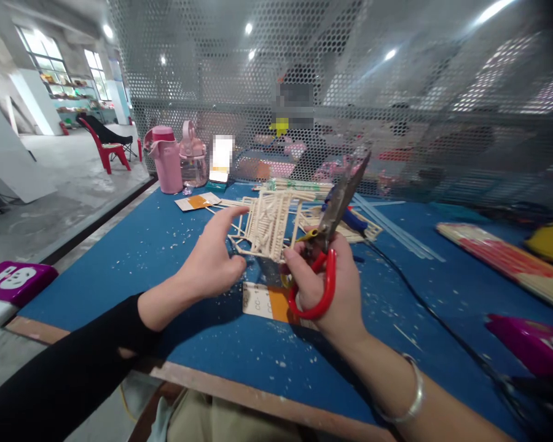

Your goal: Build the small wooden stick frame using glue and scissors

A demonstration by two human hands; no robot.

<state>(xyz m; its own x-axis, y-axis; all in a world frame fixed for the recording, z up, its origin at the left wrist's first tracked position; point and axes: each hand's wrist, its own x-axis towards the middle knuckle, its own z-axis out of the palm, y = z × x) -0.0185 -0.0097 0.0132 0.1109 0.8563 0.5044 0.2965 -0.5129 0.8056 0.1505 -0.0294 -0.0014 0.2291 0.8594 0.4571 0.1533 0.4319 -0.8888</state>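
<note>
A small model built of pale wooden sticks (pixel 270 224) is held up over the blue table, in the middle of the view. My left hand (pixel 216 255) is at its left side, thumb and forefinger spread apart, the forefinger tip by the model's upper left edge. My right hand (pixel 334 282) holds red-handled scissors (pixel 326 288), blades pointing up and away, and its fingertips are at the model's lower right corner. A smaller yellow-handled tool (pixel 309 236) also shows in that hand, partly hidden. Under the hands lies a white and orange card (pixel 258 299).
Behind stand a pink jug (pixel 166 162), a clear bottle (pixel 193 161) and a lit phone (pixel 221 161), before a perforated metal screen (pixel 239 80). A blue glue gun (pixel 350 220) trails a black cable rightward. Stick packs (pixel 502 258) and blue strips (pixel 396 227) lie right.
</note>
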